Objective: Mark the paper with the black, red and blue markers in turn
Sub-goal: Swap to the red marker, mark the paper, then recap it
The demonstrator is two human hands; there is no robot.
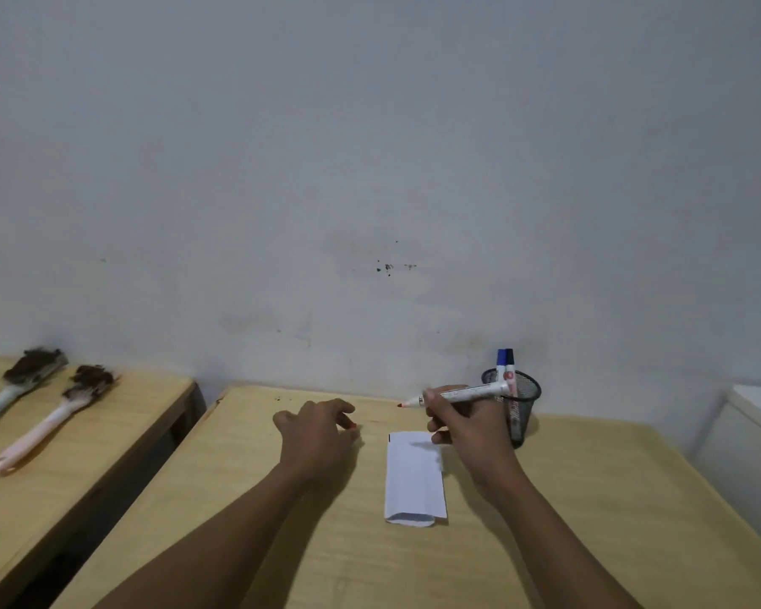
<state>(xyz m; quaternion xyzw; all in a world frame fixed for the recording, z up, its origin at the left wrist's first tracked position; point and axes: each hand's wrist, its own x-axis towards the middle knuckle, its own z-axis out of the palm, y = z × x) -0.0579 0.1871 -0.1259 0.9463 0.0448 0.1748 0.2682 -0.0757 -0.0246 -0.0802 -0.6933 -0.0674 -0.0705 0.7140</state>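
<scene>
A folded white paper (414, 479) lies on the wooden table (589, 498), with a short black line at its top left corner. My right hand (466, 426) holds the uncapped red marker (466, 394) above the paper's far edge, its red tip pointing left. My left hand (319, 432) hovers left of the paper with a small red cap (353, 426) pinched at its fingertips. The blue marker (501, 360) and the black marker (509, 360) stand upright in a black mesh cup (526, 400) behind my right hand.
A second wooden table (62, 454) stands to the left across a dark gap, with two dirty brushes (58, 410) lying on it. A plain wall rises right behind both tables. A white cabinet (752, 441) is at the far right.
</scene>
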